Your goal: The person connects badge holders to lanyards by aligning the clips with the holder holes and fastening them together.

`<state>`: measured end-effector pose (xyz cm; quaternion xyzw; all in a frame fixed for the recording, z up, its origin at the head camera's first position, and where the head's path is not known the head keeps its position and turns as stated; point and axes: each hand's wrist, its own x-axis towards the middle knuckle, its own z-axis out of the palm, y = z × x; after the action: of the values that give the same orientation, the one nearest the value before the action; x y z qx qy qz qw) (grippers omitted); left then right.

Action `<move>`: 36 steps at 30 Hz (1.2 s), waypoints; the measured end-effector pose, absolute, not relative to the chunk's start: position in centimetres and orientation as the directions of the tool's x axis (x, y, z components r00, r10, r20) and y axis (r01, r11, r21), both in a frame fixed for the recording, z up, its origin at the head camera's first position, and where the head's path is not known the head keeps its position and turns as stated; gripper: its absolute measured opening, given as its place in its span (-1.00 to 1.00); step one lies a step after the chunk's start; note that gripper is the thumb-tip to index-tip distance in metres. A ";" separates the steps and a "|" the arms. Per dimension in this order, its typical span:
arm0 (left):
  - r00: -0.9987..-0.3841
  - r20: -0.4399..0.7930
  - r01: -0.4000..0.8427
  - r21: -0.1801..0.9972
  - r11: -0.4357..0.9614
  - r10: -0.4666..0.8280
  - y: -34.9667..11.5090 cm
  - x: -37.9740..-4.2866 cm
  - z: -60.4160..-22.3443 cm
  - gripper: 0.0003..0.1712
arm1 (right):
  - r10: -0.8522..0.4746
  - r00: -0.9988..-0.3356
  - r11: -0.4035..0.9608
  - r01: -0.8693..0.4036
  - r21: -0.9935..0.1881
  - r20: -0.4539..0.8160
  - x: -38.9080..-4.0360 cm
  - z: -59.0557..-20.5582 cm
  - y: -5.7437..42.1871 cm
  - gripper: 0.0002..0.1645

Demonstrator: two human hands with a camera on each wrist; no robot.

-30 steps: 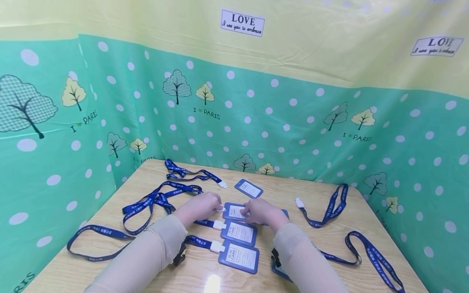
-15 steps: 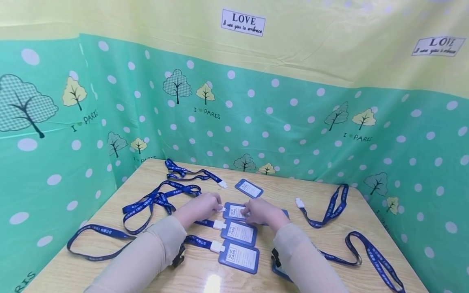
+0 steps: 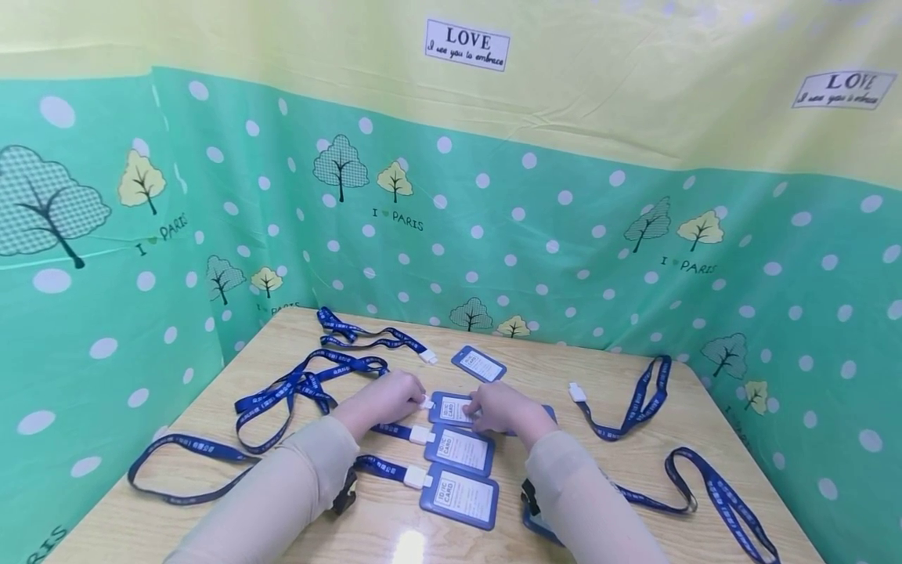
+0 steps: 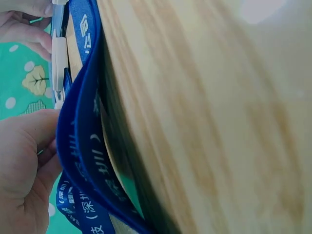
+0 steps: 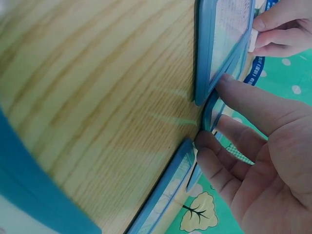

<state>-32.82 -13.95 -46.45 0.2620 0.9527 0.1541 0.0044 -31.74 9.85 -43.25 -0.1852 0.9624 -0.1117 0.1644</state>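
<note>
In the head view, my left hand (image 3: 391,398) pinches the white clip (image 3: 427,403) of a blue lanyard at the left end of a blue ID card holder (image 3: 449,408). My right hand (image 3: 509,409) grips that holder toward its other end; in the right wrist view the thumb and fingers hold its edge. Just nearer lie two more card holders, a middle one (image 3: 460,451) and a front one (image 3: 460,497), each joined to a lanyard by a white clip. The left wrist view has lanyard straps crossing beside my left hand (image 4: 27,165).
A loose card holder (image 3: 479,363) lies at the back, beside a lanyard (image 3: 377,338). Another holder (image 3: 548,410) shows behind my right hand, and one (image 3: 539,525) under the right forearm. Lanyards lie coiled left (image 3: 282,395) and right (image 3: 637,407) on the wooden table (image 3: 585,360).
</note>
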 end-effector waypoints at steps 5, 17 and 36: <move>-0.858 0.061 0.503 0.298 0.811 0.510 -13.8 -32.8 -46.4 -0.85 | -0.404 -0.874 0.901 -0.328 -0.284 -0.270 -31.6 -43.2 9.9 -0.63; -0.857 0.057 0.504 0.292 0.813 0.511 -13.7 -32.9 -46.4 -0.86 | -0.401 -0.876 0.896 -0.315 -0.313 -0.267 -31.6 -43.0 9.7 -0.67; -0.835 0.064 0.536 0.311 0.785 0.546 -14.2 -33.1 -46.5 -0.87 | -0.406 -0.879 0.894 -0.325 -0.310 -0.251 -32.0 -43.4 9.8 -0.64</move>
<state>-33.14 -14.21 -46.52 0.2865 0.9445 0.1602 0.0145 -32.02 9.83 -43.43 -0.1903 0.9604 -0.1305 0.1563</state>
